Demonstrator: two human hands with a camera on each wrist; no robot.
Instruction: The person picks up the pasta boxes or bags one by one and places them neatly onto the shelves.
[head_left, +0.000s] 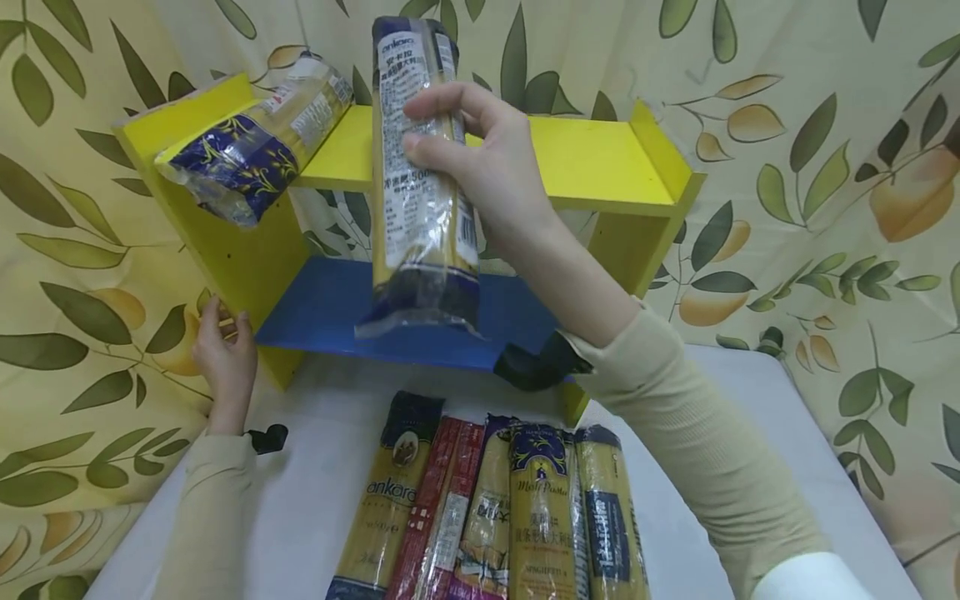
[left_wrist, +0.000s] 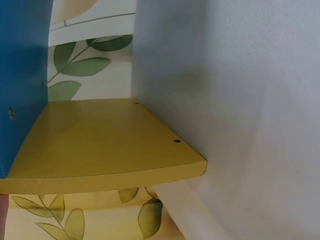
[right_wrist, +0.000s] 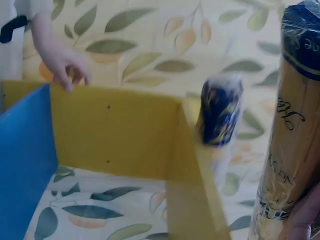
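Note:
My right hand (head_left: 487, 142) grips a clear-wrapped pack of spaghetti (head_left: 420, 225) with dark blue ends, its printed label facing me. The pack is held upright in front of the yellow upper board (head_left: 592, 158) of a small shelf unit. In the right wrist view, the pack (right_wrist: 295, 120) stands at the right edge. My left hand (head_left: 228, 358) is at the outer side of the yellow left panel (head_left: 240, 258), fingers loosely bent near its front edge; whether they press on it is unclear. Another blue-and-gold pasta pack (head_left: 262, 142) lies slanted over the unit's upper left corner.
Below the upper board is a blue shelf board (head_left: 322, 308). On the white table (head_left: 735, 433) in front lie several pasta packs side by side, among them an Ankara pack (head_left: 390, 492), a red pack (head_left: 431, 508) and a Moli Pasta pack (head_left: 542, 517). A leaf-patterned curtain (head_left: 787, 208) hangs behind.

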